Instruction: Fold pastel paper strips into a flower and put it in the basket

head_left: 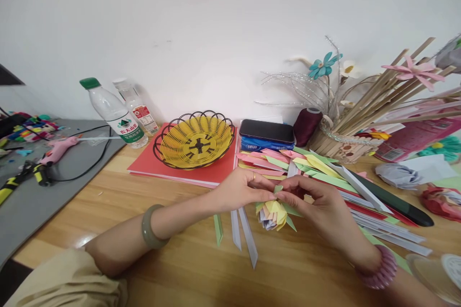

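Between my hands is a folded paper flower (272,215) with yellow, peach and pale lilac petals and green strips at its base. Its petals point toward me and down. My left hand (245,186), wearing a ring, pinches the green base with thumb and forefinger. From the other side my right hand (311,204) pinches the same base, fingertips almost meeting the left ones. Just under my left hand lie two pale lilac paper strips (248,237) and a short green strip (218,229). Behind my hands spreads a pile of folded coloured strips (313,165).
A yellow woven basket (216,136) sits on red paper (144,160). Left of it stand a water bottle (115,115) and a smaller bottle (139,105). A pink glue gun (57,150) lies on a grey mat (82,172). At right are a stick-filled holder (333,146) and a dark-green-handled tool (403,206).
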Available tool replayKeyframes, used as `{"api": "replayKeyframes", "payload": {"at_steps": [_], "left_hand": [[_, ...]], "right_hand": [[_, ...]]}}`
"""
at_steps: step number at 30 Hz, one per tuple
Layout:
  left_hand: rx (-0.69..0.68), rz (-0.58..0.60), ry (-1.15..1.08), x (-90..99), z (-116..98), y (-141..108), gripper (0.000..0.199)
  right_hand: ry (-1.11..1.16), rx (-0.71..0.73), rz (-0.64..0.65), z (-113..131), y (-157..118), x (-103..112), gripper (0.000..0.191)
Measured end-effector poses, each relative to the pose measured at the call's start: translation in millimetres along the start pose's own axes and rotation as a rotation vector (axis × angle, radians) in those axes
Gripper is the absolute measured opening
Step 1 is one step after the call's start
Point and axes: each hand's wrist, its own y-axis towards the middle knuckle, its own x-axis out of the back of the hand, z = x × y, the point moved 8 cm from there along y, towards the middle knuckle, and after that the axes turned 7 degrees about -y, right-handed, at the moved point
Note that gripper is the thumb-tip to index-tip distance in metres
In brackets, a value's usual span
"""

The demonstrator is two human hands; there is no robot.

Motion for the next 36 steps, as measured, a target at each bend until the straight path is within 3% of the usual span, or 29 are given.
{"api": "replayKeyframes", "payload": {"at_steps": [8,14,20,25,36], "left_hand": [[-0.012,-0.127,0.007,5.0,-1,-1,0.017],[-0.056,-0.097,-0.092,5.8,-1,0,0.016],[-0.008,-0.055,-0.237,2.5,2,1,0.021],[-0.010,-0.054,-0.250,-0.2,0,0,0.023],[0.041,-0.021,-0.253,-3.4,0,-2,0.029]], "right_hand": [[0.054,0.015,0.022,-6,2,-3,0.025],[0.308,-0.107,0.182,-17,1,-14,0.025],[0.397,-0.134,0.212,-15,1,-14,0.023],[0.426,-0.176,0.282,-15,-1,-19,0.024],[0.480,-0.172,0.285,-20,-3,-21,0.024]]}}
